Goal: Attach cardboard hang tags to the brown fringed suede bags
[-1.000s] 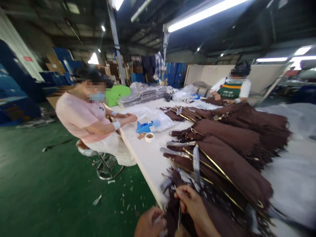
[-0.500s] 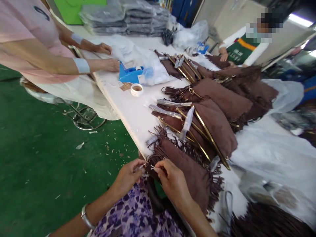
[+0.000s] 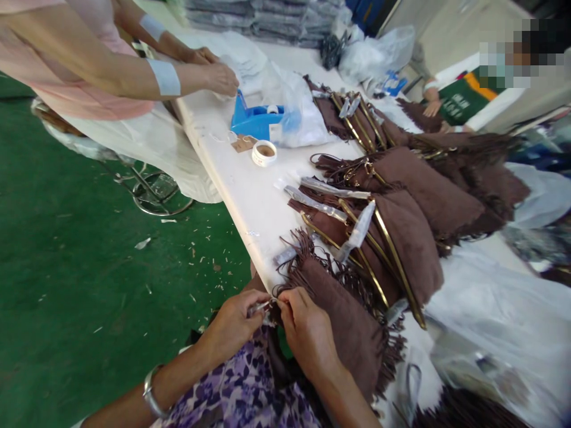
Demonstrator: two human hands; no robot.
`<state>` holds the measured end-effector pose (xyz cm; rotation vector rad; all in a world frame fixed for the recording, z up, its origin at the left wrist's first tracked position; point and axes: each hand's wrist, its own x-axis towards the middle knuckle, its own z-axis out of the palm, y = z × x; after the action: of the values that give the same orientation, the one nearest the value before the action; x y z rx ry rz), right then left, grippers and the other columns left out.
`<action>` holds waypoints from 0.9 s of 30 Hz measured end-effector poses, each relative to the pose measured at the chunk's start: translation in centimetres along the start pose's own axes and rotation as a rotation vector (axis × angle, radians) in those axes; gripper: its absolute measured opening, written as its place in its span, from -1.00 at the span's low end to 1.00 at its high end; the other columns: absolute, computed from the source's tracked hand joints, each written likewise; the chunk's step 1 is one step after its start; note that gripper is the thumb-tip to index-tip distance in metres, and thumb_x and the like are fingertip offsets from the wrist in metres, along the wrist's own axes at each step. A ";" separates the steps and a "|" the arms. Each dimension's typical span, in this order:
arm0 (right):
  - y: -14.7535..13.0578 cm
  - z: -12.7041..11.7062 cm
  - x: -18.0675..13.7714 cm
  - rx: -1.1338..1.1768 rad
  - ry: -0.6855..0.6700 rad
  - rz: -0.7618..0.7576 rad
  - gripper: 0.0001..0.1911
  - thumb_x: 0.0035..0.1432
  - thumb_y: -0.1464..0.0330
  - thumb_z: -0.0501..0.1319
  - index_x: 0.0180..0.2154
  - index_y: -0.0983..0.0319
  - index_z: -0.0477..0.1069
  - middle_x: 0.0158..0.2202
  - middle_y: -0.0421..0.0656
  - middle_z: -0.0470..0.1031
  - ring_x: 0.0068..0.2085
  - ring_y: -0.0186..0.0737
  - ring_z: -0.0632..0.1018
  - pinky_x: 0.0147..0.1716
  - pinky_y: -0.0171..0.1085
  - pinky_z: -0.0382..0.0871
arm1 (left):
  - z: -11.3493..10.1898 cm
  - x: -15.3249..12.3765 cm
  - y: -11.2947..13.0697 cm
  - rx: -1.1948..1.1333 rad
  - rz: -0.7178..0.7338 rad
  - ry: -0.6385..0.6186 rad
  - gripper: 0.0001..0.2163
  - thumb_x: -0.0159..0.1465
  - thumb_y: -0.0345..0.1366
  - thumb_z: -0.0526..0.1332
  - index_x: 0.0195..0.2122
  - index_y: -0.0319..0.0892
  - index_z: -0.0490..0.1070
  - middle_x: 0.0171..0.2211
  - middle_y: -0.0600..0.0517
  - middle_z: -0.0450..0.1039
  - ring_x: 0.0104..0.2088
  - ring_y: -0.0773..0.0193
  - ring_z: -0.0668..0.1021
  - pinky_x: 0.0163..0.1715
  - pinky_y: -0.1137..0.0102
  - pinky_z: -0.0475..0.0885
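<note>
A brown fringed fabric bag lies at the near edge of the white table. My left hand pinches a small silvery piece at the bag's fringed corner. My right hand is closed on the same corner, fingertips meeting the left hand's. A silver bangle sits on my left wrist. Behind the bag lies a pile of more brown fringed bags with gold bars and clear-wrapped strips.
A person in pink works at the table's left side, hands by a blue tape dispenser and plastic bags. A tape roll lies nearby. Another person sits at the far end. White plastic sheeting is at right, green floor at left.
The view dropped from the hall down to the table's near edge. My hands came together at the bag's fringed corner and now sit a little closer to each other.
</note>
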<state>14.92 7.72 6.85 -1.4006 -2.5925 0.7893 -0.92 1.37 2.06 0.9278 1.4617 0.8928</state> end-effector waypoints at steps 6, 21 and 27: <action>-0.1 0.2 0.3 -0.079 -0.045 -0.024 -0.85 0.33 0.48 0.04 -0.25 0.20 0.35 -0.31 -0.18 0.42 -0.33 -0.26 0.48 -0.39 -0.34 0.23 | -0.2 0.0 0.4 -0.094 -0.075 -0.073 -0.65 0.22 -0.35 0.12 0.03 -0.14 0.48 -0.31 0.04 0.56 -0.57 0.35 0.44 -0.56 0.51 0.28; 0.1 0.5 0.8 -0.032 -0.077 -0.001 -0.83 0.35 0.44 0.07 -0.29 0.18 0.39 -0.31 -0.21 0.43 -0.35 -0.31 0.47 -0.37 -0.36 0.22 | -1.0 1.5 -0.8 -0.636 -0.371 -0.171 -0.72 0.22 -0.16 0.21 -0.29 -0.31 0.55 -0.54 0.01 0.48 -0.71 0.48 0.27 -0.70 0.52 0.07; 0.3 0.3 0.9 0.089 -0.094 0.033 -0.82 0.32 0.48 0.09 -0.30 0.18 0.42 -0.30 -0.22 0.44 -0.30 -0.32 0.48 -0.28 -0.38 0.26 | -1.1 2.4 -1.3 -0.855 -0.551 -0.371 -0.83 0.12 -0.32 0.24 -0.47 -0.36 0.50 -0.65 0.03 0.39 -0.71 0.47 0.26 -0.67 0.53 0.15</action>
<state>14.58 8.45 6.34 -1.4171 -2.5725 0.9853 -2.26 2.96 0.02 0.0281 0.8039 0.7592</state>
